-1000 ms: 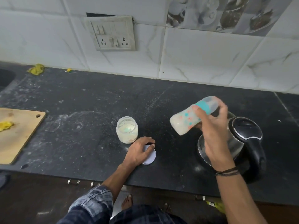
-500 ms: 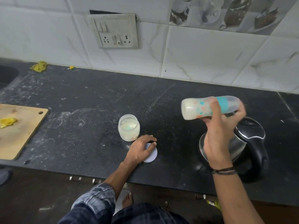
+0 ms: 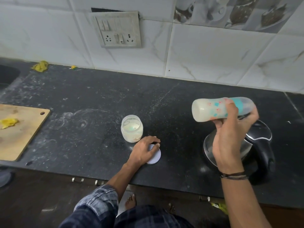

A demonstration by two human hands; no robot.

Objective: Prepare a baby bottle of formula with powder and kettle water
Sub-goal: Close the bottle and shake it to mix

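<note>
- The clear plastic baby bottle with a teal collar and coloured prints [image 3: 205, 111] lies on its side in the air, directly above the kettle, base pointing to 9 o'clock.
- The right hand [image 3: 230, 134] grips it firmly, fingers wrapped round its upper half.
- Its contents look milky white and its top is closed, so powder and water both seem to be in; I judge this to be the mixing stage, near the end.
- The steel kettle with a black lid and handle [image 3: 256, 145] sits lid down on the black stone counter [image 3: 82, 112].
- The small clear powder jar [image 3: 132, 129] stands open.
- At its 5 o'clock, the left hand [image 3: 143, 150] rests on the flat white lid [image 3: 156, 156], gripping nothing.
- Probably left: closing the jar.
</note>
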